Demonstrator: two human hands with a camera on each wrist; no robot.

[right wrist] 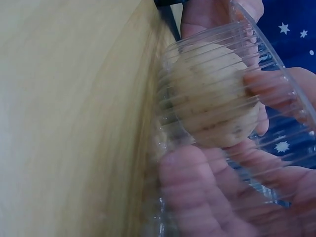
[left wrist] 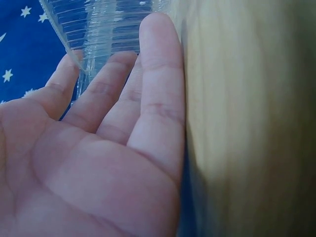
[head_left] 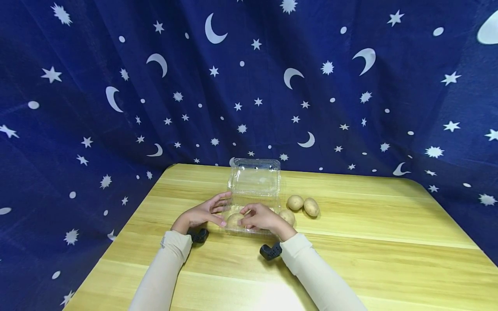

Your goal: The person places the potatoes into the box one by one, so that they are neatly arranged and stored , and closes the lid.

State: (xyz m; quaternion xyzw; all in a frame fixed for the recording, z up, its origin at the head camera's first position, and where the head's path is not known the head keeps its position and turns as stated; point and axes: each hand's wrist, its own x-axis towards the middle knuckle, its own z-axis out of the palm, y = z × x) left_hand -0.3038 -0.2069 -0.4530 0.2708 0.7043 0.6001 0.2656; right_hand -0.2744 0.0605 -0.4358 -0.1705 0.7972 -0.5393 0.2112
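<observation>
A clear plastic clamshell box (head_left: 254,183) lies open on the table with its lid raised at the back. My right hand (head_left: 262,216) reaches inside and holds a potato (head_left: 234,221) near the box's front left corner. In the right wrist view this potato (right wrist: 212,94) shows through the ribbed wall, with fingers (right wrist: 276,89) against it. My left hand (head_left: 204,213) is beside the box's left side, fingers extended around it. The left wrist view shows those fingers (left wrist: 160,64) close to the ribbed plastic; the palm holds nothing.
One potato (head_left: 287,217) sits just right of the box, partly behind the right hand. Two more potatoes (head_left: 295,202) lie farther back on the right. The wooden table (head_left: 381,242) ends at a blue curtain (head_left: 330,108) with moons and stars.
</observation>
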